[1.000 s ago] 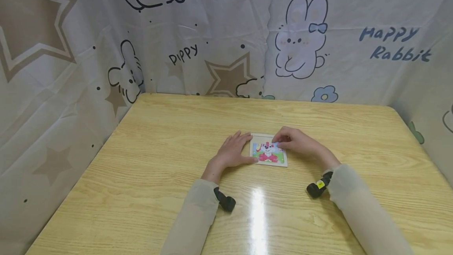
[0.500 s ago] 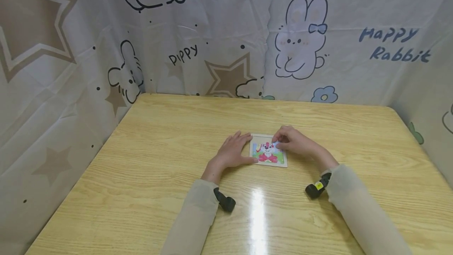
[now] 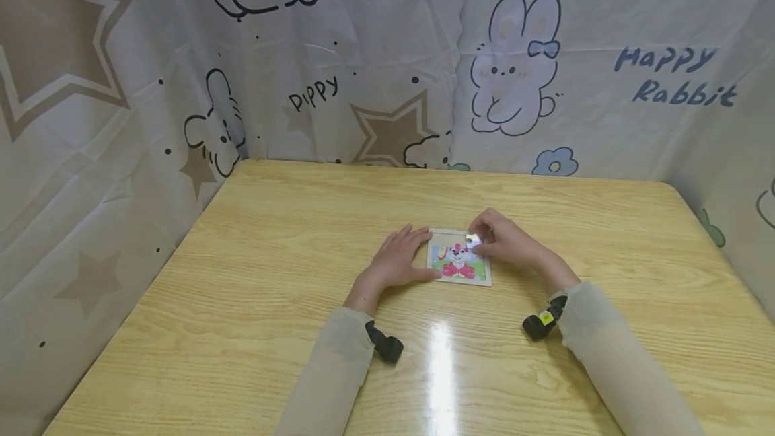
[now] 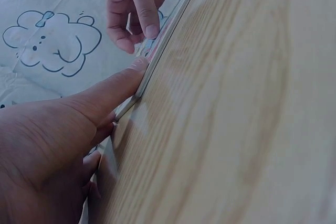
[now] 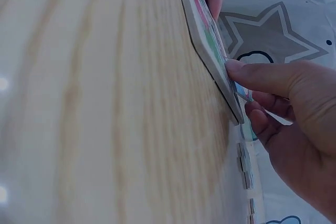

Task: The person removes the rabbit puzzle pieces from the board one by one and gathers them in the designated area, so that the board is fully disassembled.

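Observation:
A small framed jigsaw puzzle (image 3: 459,282) lies flat on the table, its picture a cartoon animal in pink and white. My left hand (image 3: 395,260) steadies its left side, fingers spread, thumb on the near left corner and fingertips at the far left corner. A puzzle piece (image 3: 472,241) is pinched between the thumb and fingers of my right hand (image 3: 508,242), over the upper right of the frame. Along the top, a strip of the frame's bare backing shows. In the right wrist view, the thumb (image 5: 254,75) touches the picture's edge; the piece is mostly hidden.
The wood-grain table (image 3: 290,221) extends on all sides of the puzzle. Several small flat pieces (image 5: 245,166) appear beyond the frame in the right wrist view. A printed cloth (image 3: 375,59) hangs behind the table and at both sides.
My right fingers have lifted slightly and tilted the piece, so its face now shows with a shiny glare. My left hand and the frame have stayed put.

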`<state>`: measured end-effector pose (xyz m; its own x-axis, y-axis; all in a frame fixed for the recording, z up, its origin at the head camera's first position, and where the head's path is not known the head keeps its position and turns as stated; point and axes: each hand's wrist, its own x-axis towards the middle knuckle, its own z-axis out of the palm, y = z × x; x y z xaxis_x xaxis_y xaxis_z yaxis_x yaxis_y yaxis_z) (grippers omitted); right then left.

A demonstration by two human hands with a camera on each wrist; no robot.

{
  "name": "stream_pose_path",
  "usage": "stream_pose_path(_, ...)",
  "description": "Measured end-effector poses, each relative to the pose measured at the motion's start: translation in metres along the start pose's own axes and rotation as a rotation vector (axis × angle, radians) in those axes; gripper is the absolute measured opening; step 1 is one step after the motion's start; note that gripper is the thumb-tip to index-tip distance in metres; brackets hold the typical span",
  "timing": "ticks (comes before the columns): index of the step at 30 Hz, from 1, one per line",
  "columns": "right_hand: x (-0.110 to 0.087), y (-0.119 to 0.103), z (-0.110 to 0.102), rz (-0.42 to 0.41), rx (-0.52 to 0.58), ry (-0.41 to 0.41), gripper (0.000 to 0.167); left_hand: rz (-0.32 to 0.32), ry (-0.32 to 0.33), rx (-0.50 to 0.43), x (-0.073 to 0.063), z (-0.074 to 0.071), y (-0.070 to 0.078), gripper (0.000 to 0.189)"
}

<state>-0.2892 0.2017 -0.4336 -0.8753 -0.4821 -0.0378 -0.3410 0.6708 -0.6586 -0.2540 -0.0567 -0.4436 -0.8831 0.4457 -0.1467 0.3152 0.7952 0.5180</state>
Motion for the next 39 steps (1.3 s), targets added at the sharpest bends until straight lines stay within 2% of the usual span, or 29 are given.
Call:
stream_pose_path(5,-0.001,0.0,0.0,0.021,-0.001,-0.002,0.032,-0.005,0.0,0.001,0.001,0.001,-0.001,0.084)
stream_pose_path(16,-0.003,0.005,-0.001,0.009,0.052,0.054,0.023,-0.008,0.001,-0.008,0.002,0.001,0.0,0.084)
stream_pose_path(26,-0.005,0.004,-0.004,0.034,0.108,0.054,0.021,-0.008,0.002,-0.01,0.001,0.001,-0.001,0.084)
stream_pose_path(39,-0.015,0.017,-0.011,0.08,0.128,0.095,0.023,-0.003,0.003,-0.012,0.001,0.0,-0.001,0.084)
